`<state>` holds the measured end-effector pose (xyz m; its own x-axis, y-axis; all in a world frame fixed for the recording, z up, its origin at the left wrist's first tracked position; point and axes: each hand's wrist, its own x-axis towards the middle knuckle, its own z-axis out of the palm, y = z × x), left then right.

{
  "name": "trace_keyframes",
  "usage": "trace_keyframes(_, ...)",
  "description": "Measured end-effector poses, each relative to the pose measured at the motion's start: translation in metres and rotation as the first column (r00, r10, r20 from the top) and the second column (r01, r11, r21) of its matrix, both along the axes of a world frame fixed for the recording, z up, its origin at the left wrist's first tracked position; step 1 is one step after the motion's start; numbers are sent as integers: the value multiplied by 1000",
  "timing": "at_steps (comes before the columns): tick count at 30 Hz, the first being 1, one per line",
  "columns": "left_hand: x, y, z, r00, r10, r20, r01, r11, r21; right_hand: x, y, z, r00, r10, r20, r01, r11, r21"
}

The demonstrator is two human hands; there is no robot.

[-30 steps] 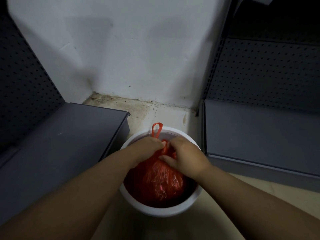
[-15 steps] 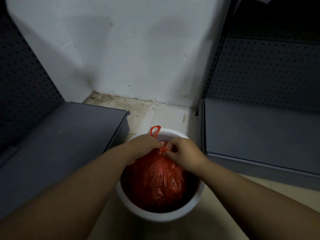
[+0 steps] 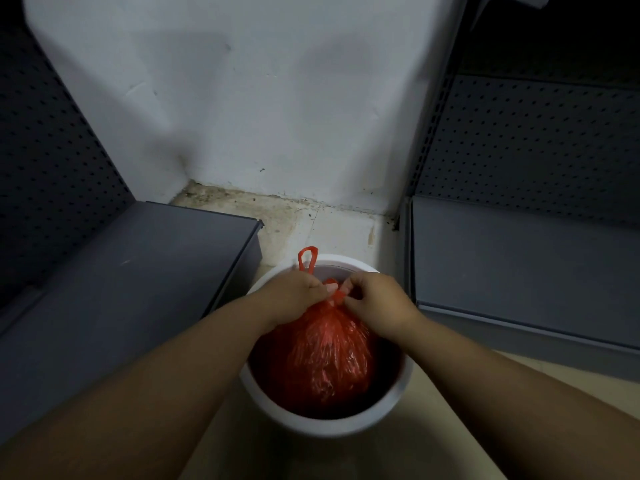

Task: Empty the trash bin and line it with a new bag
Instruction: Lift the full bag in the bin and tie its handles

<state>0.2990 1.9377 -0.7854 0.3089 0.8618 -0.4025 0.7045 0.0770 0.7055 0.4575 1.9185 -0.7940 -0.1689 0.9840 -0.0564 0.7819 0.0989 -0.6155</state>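
Note:
A round white trash bin (image 3: 332, 426) stands on the floor between two shelf units. Inside it sits a full red plastic bag (image 3: 325, 355), gathered to a neck at the top. My left hand (image 3: 294, 296) grips one side of that neck, and a red handle loop (image 3: 307, 258) sticks up behind its knuckles. My right hand (image 3: 375, 301) pinches the other side of the neck between thumb and fingers. The two hands almost touch over the far half of the bin. The bag's knot area is partly hidden by my fingers.
A grey metal shelf (image 3: 121, 289) lies close on the left and another grey shelf (image 3: 519, 271) close on the right, both with perforated back panels. A white wall (image 3: 259, 98) rises behind. Stained pale floor tiles (image 3: 294, 223) show between bin and wall.
Both hands have drawn closer together at the bag's neck, and the bag has been pulled up tighter. The view has shifted slightly down toward the bin.

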Motion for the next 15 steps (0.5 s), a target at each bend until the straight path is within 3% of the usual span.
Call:
trace_keyframes(5, 0, 0, 0, 983, 137, 119, -123, 985, -124, 0, -17, 6, 979, 159, 128, -184, 960, 211)
trace_keyframes(7, 4, 0, 2, 984, 156, 90, -144, 982, -124, -5, -23, 5, 963, 174, 204, -222, 945, 241)
trace_keyframes(10, 10, -1, 9, 996, 71, -52, -74, 996, -48, -15, -21, 3, 965, 115, 235, -165, 964, 207)
trace_keyframes(15, 7, 2, 11, 996, 34, -80, -36, 999, -14, -21, -15, -3, 960, 102, 261, -143, 980, 142)
